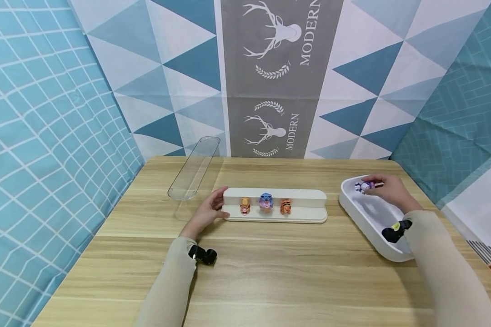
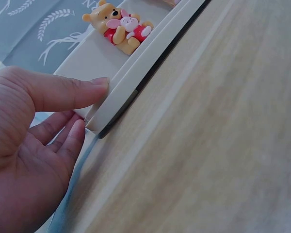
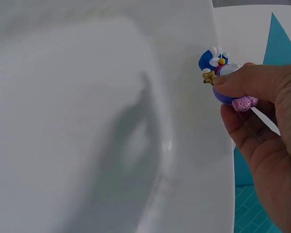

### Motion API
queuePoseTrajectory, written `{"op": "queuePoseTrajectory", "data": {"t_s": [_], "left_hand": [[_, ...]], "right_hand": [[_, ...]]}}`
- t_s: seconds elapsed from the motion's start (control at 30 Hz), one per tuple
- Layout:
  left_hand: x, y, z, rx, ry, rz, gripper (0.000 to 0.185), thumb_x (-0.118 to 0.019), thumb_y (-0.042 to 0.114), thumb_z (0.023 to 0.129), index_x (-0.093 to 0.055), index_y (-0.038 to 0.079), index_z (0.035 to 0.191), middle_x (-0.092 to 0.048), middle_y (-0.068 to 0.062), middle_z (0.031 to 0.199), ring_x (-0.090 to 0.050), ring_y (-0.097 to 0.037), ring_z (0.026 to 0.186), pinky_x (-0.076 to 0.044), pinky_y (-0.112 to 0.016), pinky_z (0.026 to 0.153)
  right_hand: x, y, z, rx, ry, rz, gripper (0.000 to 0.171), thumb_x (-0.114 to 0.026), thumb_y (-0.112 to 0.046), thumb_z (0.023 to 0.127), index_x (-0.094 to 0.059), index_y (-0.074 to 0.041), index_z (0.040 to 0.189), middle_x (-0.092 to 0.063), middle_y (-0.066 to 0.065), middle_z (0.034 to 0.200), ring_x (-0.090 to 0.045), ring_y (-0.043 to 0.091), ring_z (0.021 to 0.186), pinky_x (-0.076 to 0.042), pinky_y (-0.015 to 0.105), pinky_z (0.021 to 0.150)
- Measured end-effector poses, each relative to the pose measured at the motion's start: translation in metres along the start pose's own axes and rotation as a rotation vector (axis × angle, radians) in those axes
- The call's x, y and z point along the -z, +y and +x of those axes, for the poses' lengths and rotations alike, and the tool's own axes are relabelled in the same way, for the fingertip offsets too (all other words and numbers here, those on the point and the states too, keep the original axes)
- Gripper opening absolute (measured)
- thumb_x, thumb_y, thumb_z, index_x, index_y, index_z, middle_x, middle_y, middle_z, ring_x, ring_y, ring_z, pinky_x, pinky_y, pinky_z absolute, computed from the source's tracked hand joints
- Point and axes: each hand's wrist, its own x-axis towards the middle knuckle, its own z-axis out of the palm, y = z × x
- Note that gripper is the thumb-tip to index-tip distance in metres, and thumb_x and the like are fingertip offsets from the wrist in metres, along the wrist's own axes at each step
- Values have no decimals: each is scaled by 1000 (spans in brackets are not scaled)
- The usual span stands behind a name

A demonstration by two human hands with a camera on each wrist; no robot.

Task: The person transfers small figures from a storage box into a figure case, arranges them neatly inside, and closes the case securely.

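Observation:
A white stepped display stand [image 1: 307,204] lies mid-table with three figurines on its lower step: a yellow bear with a pink piglet [image 1: 245,205], a blue creature [image 1: 265,201] and an orange tiger [image 1: 285,205]. My left hand [image 1: 220,206] rests against the stand's left end. In the left wrist view its straight thumb [image 2: 72,90] lies on the lower step of the stand [image 2: 131,73], its fingers touch the end face, and the bear figurine [image 2: 119,26] sits beyond. My right hand [image 1: 372,186] pinches a small blue-and-white figurine [image 1: 362,186] [image 3: 218,65] above the white tray [image 1: 368,227] [image 3: 87,121].
A clear plastic cover [image 1: 194,168] lies at the back left of the wooden table [image 1: 270,272]. Patterned cloth walls [image 1: 270,81] close in the back and both sides. The tray's inside shows no other figurines.

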Motion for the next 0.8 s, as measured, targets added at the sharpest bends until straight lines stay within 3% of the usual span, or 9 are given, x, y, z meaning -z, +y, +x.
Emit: {"op": "queuePoseTrajectory", "data": {"t_s": [0.3,0.53,0.8], "left_hand": [[0,0,-1,-4,0,0,87,-65,-25,77,-33,1,153,-42,-27,146,-40,-40,136,-33,-47,116],[0,-1,-1,-4,0,-1,87,-65,-25,77,-32,0,154,-41,-27,147,-39,-40,136,-31,-46,117],[0,-1,0,-7,5,-2,88,-65,-25,76,-34,2,153,-42,-26,147,-40,-38,137,-32,-45,117]], "right_hand": [[3,-9,2,65,19,-12,42,-71,-10,90,-61,6,128,-58,30,126,-56,41,109,-51,31,81],[5,-17,3,90,7,-43,42,-70,-9,91,-61,5,130,-57,29,127,-55,41,110,-52,46,90],[10,-28,4,141,10,-41,41,-71,-5,89,-62,7,128,-59,29,123,-57,40,106,-46,10,75]]}}
